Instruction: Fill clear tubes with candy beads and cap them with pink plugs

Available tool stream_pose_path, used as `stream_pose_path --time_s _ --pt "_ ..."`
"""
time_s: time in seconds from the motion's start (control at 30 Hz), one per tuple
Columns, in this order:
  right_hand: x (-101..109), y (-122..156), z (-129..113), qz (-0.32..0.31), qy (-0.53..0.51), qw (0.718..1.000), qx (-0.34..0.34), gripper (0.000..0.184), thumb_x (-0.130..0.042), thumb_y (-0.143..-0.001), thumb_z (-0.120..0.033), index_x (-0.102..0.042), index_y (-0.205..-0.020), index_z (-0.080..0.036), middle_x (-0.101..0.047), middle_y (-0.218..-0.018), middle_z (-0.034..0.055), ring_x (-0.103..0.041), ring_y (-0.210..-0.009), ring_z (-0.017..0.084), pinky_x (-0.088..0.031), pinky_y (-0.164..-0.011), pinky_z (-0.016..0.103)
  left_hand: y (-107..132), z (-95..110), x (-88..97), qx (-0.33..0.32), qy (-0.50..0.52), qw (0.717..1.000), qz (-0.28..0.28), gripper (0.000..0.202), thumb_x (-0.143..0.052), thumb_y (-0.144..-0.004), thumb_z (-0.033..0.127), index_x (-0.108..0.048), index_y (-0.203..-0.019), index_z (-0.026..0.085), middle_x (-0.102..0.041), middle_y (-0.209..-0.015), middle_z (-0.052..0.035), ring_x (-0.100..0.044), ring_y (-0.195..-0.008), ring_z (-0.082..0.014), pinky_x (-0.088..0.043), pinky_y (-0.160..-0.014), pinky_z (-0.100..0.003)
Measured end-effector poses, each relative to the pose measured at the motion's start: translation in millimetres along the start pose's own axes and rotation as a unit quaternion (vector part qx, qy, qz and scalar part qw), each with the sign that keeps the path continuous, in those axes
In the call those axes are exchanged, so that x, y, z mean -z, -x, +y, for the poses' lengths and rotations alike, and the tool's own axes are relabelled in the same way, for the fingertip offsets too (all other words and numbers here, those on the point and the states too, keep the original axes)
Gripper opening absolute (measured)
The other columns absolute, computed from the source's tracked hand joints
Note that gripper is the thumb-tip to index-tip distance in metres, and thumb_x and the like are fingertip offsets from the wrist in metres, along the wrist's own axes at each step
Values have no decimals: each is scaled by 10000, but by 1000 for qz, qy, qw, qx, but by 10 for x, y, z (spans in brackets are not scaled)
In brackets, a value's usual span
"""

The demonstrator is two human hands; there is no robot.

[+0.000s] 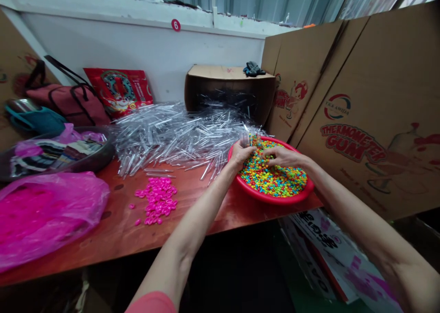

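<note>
A red basin (256,194) full of small multicoloured candies (278,181) sits at the table's front right. At its left side, my left hand (241,153) is closed around a bundle of clear plastic tubes (245,140), held over the candies. Some candies show at the tubes' right side. My right hand (283,157) is in the basin with its fingers curled into the candies, facing my left hand. Beyond the basin lies a large heap of clear plastic tubes (172,132), spilling from a cardboard box (228,71) on its side.
Pink plastic caps (160,200) lie loose on the red-brown table (195,198). A pink bag (51,216) and a dark tray (109,148) stand at left. Tall cartons (364,97) wall the right side. A red packet (120,90) leans at the back.
</note>
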State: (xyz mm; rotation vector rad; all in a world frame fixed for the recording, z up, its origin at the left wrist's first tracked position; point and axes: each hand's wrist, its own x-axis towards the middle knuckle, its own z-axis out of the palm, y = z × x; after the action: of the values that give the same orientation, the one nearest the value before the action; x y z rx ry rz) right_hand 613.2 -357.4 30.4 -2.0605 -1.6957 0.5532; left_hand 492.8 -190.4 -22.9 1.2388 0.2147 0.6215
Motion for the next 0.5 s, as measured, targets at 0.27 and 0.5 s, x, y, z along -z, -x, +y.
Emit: stream_pose_path --time_s 0.27,0.5 --pt "168 170 -69 131 -174 975 -33 447 -774 -771 -601 -726 -963 -200 -612 -827 2 -508 -685 137 -395 -646 296 23 37 -26 -29 3 999 -26 338 -813 -624 190 -749 -956 211 -788 -996 -49 -709 -884 -217 -531 -897 -358" --pt "283 149 55 42 56 995 -66 323 -738 -802 -505 -747 -912 -201 -701 -840 49 -617 -761 191 -462 -698 321 -24 -15 -3 -40 -12 999 -17 333 -804 -637 211 -722 -959 195 -782 -995 -45 -705 -883 -202 -533 -874 -328"
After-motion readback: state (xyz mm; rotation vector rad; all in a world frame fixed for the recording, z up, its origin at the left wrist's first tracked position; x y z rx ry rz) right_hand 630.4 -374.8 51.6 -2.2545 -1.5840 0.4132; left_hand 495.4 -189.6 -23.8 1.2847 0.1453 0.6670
